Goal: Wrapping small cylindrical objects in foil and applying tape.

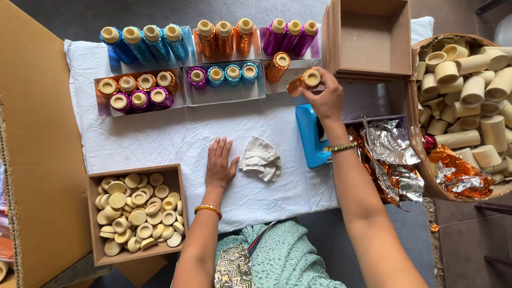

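My right hand [326, 99] grips an orange foil-wrapped tube [302, 81] and holds it just over the front edge of a white tray [272, 88], where one orange tube [277, 66] stands. My left hand [220, 163] lies flat on the white cloth [153, 139], fingers spread, holding nothing. A crumpled white rag [261, 158] lies just right of it. A blue device [309, 137] sits under my right wrist.
White trays at the back hold blue [143, 43], orange [225, 37] and purple tubes [291, 36]. A brown box of round caps [138, 215] sits near left. Empty brown boxes [371, 35], loose foil [389, 150] and a basket of bare tubes [473, 105] are at right.
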